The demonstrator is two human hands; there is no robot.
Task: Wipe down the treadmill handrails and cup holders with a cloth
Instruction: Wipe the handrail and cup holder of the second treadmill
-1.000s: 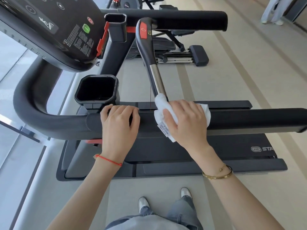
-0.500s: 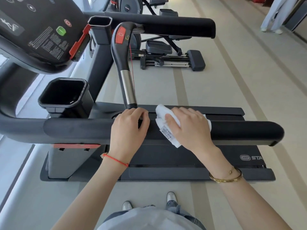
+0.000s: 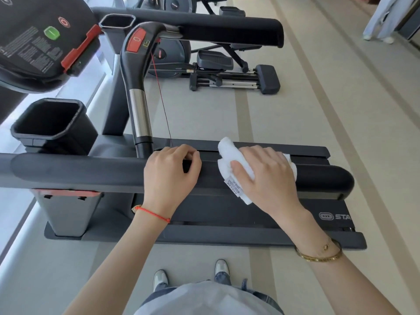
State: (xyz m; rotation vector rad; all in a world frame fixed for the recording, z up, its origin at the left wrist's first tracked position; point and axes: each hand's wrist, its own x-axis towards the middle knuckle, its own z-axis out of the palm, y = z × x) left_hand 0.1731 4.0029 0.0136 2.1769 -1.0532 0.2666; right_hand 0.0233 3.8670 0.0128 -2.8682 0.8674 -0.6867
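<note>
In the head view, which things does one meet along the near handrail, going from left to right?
Near cup holder → left hand gripping the near handrail → white cloth → right hand pressing it → rail's rounded end.

The near handrail runs left to right. On it, the left hand sits left of the right hand, which lies on the cloth. The cup holder stands far left; the far handrail lies behind.
</note>
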